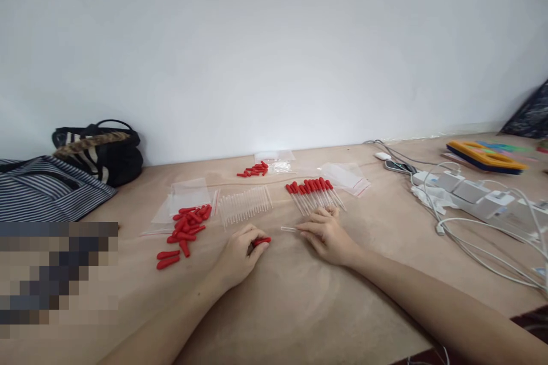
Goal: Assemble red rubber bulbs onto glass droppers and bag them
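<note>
Pinched in the fingers of my left hand (pixel 242 255) is a red rubber dropper bulb (pixel 262 242), its narrow end toward the right. My right hand (pixel 325 235) grips a thin clear glass tube (pixel 288 229), whose free end points left at the bulb; a gap separates the two. Just beyond my right hand lies a row of droppers (pixel 314 193), red bulbs fitted on clear tubes. A row of bare glass tubes (pixel 246 205) is laid out beyond my left hand. Loose red bulbs (pixel 188 223) are heaped to the left, partly on a clear plastic bag (pixel 175 197).
At the back are a small group of red bulbs (pixel 256 169), short clear tubes (pixel 282 167) and an empty zip bag (pixel 345 177). A power strip (pixel 492 205) with chargers and cables (pixel 483 262) occupies the right side. Bags (pixel 115 154) stand at the left.
</note>
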`<state>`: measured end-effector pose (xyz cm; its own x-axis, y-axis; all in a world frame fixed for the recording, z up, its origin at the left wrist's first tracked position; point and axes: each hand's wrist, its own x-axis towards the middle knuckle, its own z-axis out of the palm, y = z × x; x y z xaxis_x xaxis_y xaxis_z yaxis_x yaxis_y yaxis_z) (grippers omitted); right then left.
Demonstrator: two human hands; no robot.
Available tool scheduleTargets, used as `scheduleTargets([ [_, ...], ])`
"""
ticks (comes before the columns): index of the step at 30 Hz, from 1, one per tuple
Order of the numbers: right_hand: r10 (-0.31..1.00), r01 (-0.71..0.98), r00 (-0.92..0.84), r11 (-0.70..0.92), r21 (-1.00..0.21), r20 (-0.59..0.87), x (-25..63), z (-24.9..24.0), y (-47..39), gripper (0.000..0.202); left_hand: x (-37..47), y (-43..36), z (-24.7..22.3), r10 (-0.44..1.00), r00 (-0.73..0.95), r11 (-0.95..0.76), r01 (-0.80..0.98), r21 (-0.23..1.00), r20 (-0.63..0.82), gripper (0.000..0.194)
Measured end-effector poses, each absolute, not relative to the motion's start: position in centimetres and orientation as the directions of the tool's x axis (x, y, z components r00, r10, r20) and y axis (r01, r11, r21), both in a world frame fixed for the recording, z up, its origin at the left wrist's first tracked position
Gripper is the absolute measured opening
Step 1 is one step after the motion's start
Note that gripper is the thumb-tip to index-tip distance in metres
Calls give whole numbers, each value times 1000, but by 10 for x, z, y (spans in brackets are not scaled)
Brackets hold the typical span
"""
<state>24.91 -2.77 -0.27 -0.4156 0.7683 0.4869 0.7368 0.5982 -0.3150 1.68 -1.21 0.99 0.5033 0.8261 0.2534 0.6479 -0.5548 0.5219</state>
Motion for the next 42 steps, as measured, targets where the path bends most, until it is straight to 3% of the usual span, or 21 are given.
scheduleTargets([
  [14, 708, 698, -508, 672, -246, 491, 229, -1, -29, 18, 18, -15, 16, 842, 482, -526, 638, 563, 241, 15],
  [29, 693, 691, -512, 683, -237, 508, 229, 0, -27, 17, 15, -14, 6, 757, 554, -646, 554, 526, 346, 15],
  [42, 709, 731, -403, 630, -263, 579, 226, -1, -29, 20, 25, -20, 6, 800, 492, -582, 493, 647, 344, 14],
])
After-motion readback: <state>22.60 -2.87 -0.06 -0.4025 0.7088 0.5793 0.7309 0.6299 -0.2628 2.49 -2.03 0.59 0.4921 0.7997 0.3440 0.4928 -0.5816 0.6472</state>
